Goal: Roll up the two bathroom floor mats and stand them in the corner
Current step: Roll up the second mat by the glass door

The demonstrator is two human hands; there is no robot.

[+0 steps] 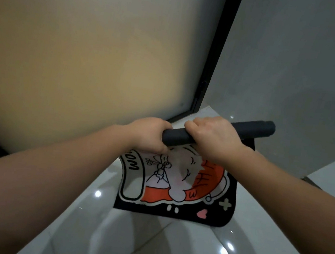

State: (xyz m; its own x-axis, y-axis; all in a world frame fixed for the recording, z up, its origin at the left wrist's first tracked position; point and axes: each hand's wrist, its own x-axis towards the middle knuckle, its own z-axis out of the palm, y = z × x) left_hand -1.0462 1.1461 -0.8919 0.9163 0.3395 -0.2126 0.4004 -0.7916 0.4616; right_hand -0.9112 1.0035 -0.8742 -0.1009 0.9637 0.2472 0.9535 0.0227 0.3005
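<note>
Cartoon-printed floor mat (178,183), partly rolled and held in the air above the tiled floor (146,245). The rolled part forms a dark grey tube (253,129) that runs from the left hand to the upper right, its free end reaching past the right hand. The unrolled part hangs down from the tube, printed side toward the camera: black border, an orange and white cartoon figure, a small pink heart and a pale cross. Left hand (150,135): fingers closed around the left end of the tube. Right hand (210,136): fingers wrapped over the tube near its middle. The floor is glossy pale tile with bright light spots and the shadows of both arms. Behind the mat stand a frosted glass panel (82,56) in a black frame (216,54) and, to its right, a grey wall (302,65). Together they form a corner.
</note>
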